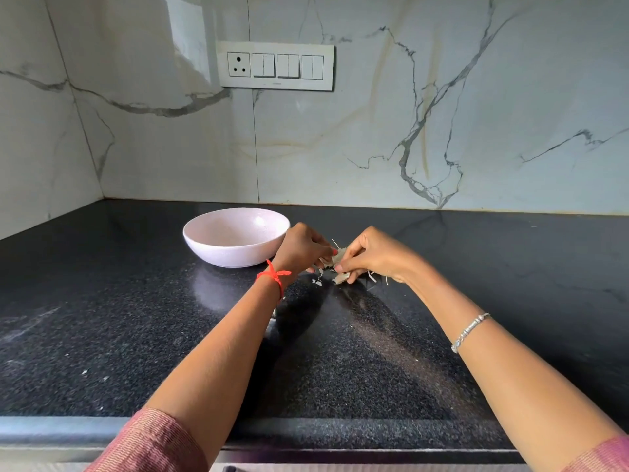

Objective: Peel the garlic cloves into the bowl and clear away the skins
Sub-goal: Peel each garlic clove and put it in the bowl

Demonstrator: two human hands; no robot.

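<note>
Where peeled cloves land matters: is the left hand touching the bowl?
Cannot tell. In the head view the left hand overlaps the right rim of the bowl, hiding any gap or contact.

1 view is given, taken from head height and aimed forward and down. The desk point(102, 335) is seen close in the lower half of the frame, with the left hand point(299, 248) and right hand point(374, 255) near centre.

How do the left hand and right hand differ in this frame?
The left hand wears a red thread; the right hand has a silver bracelet up its forearm. The left hand sits next to the bowl; the right hand is farther from it. Both pinch the garlic.
</note>
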